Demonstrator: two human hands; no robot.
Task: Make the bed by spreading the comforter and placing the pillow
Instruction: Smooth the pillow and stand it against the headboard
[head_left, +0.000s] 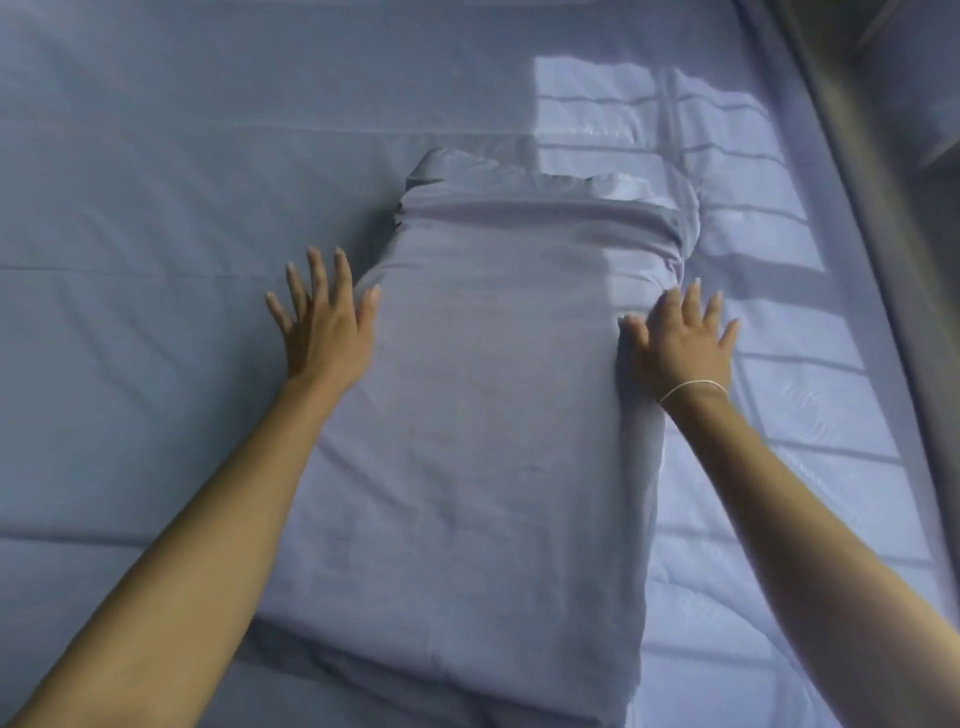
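A grey-blue pillow (488, 395) lies lengthwise in the middle of the bed, its far end folded over. It rests on the spread comforter (130, 208), which has the same grey-blue colour and covers the whole bed. My left hand (324, 325) lies flat with fingers apart against the pillow's left edge, thumb touching it. My right hand (680, 338) rests open against the pillow's right edge, a thin white band on its wrist. Neither hand grips anything.
Sunlight with window-bar shadows (727, 208) falls across the right part of the comforter. The bed's right edge meets a dark grey frame or wall strip (872, 260) running from the top to the lower right.
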